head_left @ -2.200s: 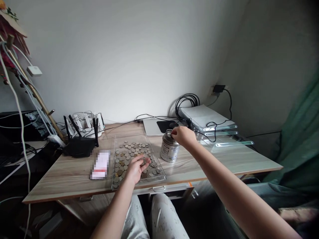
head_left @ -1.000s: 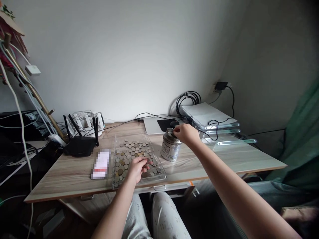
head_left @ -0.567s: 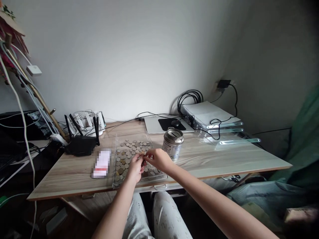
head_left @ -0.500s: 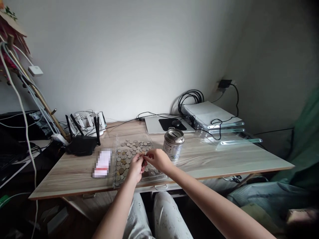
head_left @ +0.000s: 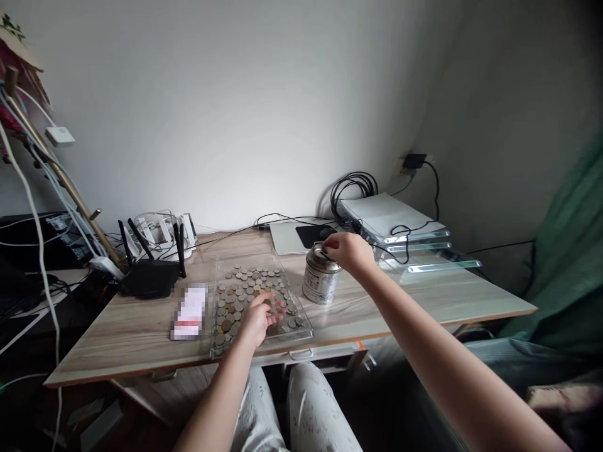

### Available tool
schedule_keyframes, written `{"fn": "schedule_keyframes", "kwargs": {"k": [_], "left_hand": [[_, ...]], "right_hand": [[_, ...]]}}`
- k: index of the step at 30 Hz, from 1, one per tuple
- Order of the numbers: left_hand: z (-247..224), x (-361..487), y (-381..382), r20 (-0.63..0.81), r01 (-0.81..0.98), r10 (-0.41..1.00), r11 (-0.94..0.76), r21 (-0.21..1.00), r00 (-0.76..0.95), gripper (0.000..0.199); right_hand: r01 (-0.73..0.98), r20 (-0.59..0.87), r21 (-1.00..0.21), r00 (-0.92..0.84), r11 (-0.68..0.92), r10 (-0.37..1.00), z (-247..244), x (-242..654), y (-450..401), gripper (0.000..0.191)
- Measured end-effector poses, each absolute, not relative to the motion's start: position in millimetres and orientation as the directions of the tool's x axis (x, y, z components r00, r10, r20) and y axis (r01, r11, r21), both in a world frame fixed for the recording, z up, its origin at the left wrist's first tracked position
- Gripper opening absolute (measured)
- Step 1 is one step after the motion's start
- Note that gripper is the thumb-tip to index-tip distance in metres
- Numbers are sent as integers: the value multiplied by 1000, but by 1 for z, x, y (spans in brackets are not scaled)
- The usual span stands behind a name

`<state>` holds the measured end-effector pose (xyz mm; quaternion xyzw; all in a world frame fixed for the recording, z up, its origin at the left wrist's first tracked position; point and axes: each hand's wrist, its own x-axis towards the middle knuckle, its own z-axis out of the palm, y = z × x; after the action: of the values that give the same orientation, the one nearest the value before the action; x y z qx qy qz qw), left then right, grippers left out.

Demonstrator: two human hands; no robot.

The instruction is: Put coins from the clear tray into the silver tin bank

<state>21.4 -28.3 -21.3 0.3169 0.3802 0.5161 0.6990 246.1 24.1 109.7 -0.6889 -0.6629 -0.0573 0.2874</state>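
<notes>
A shallow clear plastic tray (head_left: 301,325) lies near the desk's front edge, with many silver and brass-coloured coins (head_left: 238,290) spread in it. Over its right half is my left hand (head_left: 257,319), palm turned sideways, fingers apart and loosely bent. A round coin-like spot shows between thumb and fingers; I cannot tell whether it is in the hand or below it. To the right of the tray stands a printed metal can (head_left: 320,282) with a slotted lid. My right hand (head_left: 349,252) is pinched at the lid, fingertips at the slot. Whatever the pinch holds is hidden.
Left of the tray lies a blurred-out phone-shaped object (head_left: 191,311). A black router (head_left: 151,277) with antennas stands behind it. At the back are a silver laptop (head_left: 284,238), a black mouse pad (head_left: 308,236), cables (head_left: 353,188) and stacked clear trays (head_left: 393,216) with paper.
My right hand has left my left hand and moved up and right to the can's lid. My left hand has loosened, its fingers spreading over the tray. The view has shifted slightly.
</notes>
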Motion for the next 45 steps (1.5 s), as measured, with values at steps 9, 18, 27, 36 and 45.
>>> {"fn": "schedule_keyframes", "kwargs": {"k": [9,18,27,36,45], "left_hand": [[-21,21,-30,-132,-424,976,195,885,173,17],[-22,23,-29,-77,-372,977,149,916,201,31],[-20,20,-27,-204,-470,937,321,822,284,18],[-11,19,-33,-247,-495,927,362,790,283,41],[-18,22,-31,-244,-424,938,331,843,247,31]], "right_hand": [[983,507,-177,57,40,860,105,239,21,23],[785,312,-265,-479,560,820,54,155,-22,19],[671,373,-464,-445,579,814,44,155,-11,18],[921,507,-378,120,95,854,116,242,23,19],[968,519,-242,75,62,851,106,238,22,21]]}}
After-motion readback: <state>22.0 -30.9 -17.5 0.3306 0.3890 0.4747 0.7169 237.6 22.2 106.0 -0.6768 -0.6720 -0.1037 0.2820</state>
